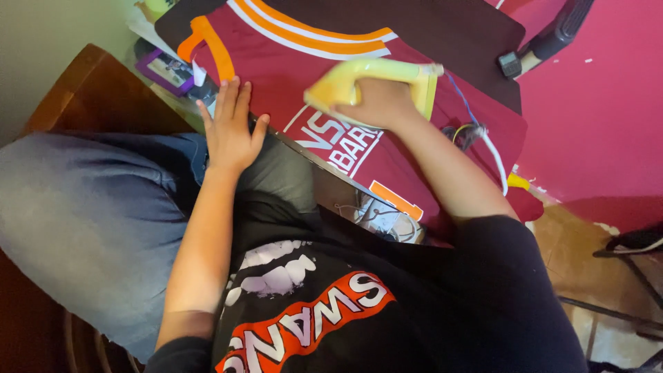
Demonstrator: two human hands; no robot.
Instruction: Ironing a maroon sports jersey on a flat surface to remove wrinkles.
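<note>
Yellow iron (373, 79) sits on the maroon jersey (290, 62) spread over the counter (331, 169); my right hand (378, 103) has its fingers clenched on the handle. My left hand (229, 128) lies flat, fingers released, beside a purple frame (164, 71). Loose cord (483, 138) crowds the right.

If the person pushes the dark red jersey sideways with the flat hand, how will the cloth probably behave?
The dark red jersey looks thin and floppy, since it drapes over the board edge, so it would probably wrinkle rather than slide whole. The yellow iron under the right hand likely pins one part, while the left hand presses another.
</note>
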